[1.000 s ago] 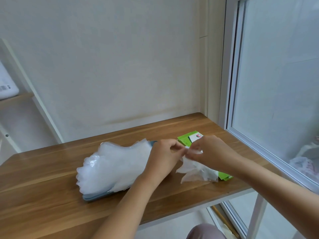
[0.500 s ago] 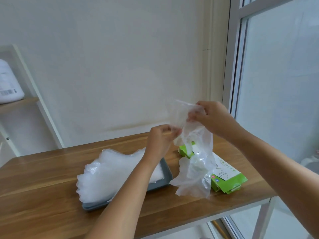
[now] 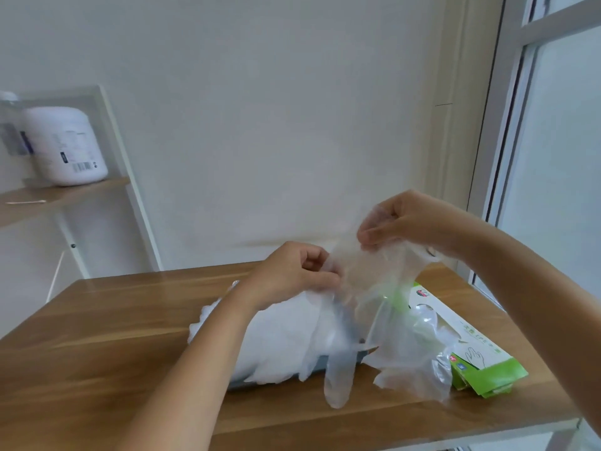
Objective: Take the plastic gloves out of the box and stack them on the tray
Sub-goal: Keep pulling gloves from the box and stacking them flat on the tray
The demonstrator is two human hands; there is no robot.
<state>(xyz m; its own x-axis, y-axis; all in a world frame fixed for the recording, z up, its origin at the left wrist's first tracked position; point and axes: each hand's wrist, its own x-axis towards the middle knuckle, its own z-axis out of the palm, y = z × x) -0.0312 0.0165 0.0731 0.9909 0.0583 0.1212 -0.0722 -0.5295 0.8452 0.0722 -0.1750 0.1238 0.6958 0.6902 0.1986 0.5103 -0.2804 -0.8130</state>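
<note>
We hold a clear plastic glove point(image 3: 361, 304) up in the air, our left hand point(image 3: 292, 275) pinching its cuff edge on one side and our right hand point(image 3: 406, 222) pinching the film a little higher on the other; both grips are closed on it. Its fingers hang below the grips, over the gap between the tray point(image 3: 312, 374) and the green box point(image 3: 481, 359). Under the left grip the pile of gloves point(image 3: 260, 340) already covers the tray on the desk point(image 3: 97, 336). We judge this the spreading step: next, the glove needs carrying left and lowering flat onto the pile before either grip lets go.
</note>
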